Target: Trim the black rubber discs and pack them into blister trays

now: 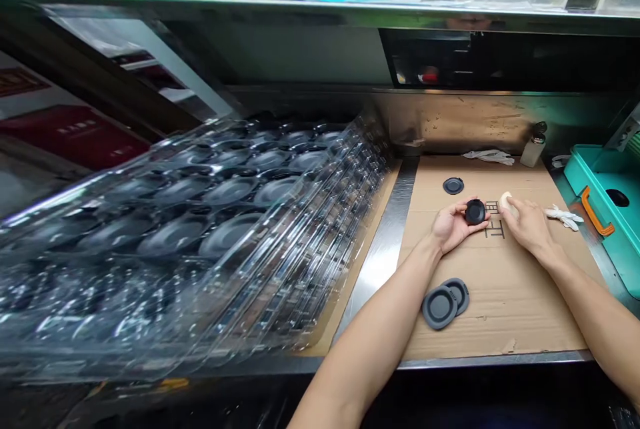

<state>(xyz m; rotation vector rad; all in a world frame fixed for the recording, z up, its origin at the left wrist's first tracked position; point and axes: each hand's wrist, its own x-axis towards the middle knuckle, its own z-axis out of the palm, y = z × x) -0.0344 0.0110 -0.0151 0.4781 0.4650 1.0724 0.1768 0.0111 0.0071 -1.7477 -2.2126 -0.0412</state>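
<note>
While reaching forward, grips the disc (475, 212) in the upturned left hand (451, 226), curled round its edge, and pinches the pad (505, 202) in the palm-down right hand (528, 225). Looks round and black, held over the cardboard (505, 295).

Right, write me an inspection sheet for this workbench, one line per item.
Surface: cardboard sheet on a metal counter; small scuff near its front edge.
Job's things: black disc in hand, another disc beyond, two overlapping grey discs nearer.
Clutter: white cloth pieces, capped bottle.
Hands: left hand holds the black disc; right hand holds a pale pad; both bare.
Cables: nothing seen.
Surroundings: clear moulded trays left, teal bin with orange handle right, shelf above.
</note>
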